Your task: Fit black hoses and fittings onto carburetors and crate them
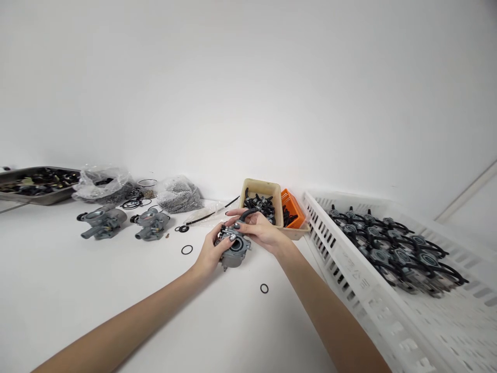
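A grey metal carburetor (236, 254) is held up over the white table in the middle of the view. Wrapped round its left side is my left hand (212, 252), with the thumb across the front near the round bore. My right hand (261, 228) pinches a short black hose (247, 213) at the top of the carburetor. Two similar carburetors (103, 221) (151, 224) stand on the table to the left. Black rubber rings (187, 249) (264, 288) lie on both sides of the held one.
At right, a white crate (365, 282) holds several carburetors with hoses. Behind my hands are a beige bin (262, 185) of parts and an orange basket (297, 207). Plastic bags (178, 194) and a metal tray (50, 198) of parts stand at the back left.
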Demonstrator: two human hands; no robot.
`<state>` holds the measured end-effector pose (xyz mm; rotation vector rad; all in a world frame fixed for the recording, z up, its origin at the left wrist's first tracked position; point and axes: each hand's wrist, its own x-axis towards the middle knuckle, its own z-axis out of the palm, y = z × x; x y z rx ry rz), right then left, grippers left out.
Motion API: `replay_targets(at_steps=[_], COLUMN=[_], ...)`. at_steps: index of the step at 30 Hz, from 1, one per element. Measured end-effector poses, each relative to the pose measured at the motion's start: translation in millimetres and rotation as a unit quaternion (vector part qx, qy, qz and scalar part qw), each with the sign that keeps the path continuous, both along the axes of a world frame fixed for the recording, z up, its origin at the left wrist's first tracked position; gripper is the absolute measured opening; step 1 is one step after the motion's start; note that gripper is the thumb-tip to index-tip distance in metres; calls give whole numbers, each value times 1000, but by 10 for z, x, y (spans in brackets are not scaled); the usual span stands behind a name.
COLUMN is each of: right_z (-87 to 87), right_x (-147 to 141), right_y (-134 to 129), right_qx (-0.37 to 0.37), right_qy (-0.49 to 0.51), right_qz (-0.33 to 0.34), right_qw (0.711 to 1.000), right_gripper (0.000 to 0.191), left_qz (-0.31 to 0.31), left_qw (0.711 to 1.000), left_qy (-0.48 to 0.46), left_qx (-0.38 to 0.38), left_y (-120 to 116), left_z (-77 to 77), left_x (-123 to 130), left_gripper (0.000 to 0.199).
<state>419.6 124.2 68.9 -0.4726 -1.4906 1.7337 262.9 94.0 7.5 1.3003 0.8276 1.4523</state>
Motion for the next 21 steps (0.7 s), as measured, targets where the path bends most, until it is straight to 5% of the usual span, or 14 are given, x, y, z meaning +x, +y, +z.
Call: replay_targets(at_steps=[21], right_z=[-70], right_x=[101], right_y=[103], right_qx=[-41], right_qy=[45], right_qz=[34], right_qw=[998], right_gripper=[39], left_qz=[-69], left_qw=[994], left_qy=[-77], left_qx=[-36], left_y=[-15], left_z=[-35], left_x=[-8], left_gripper=[53])
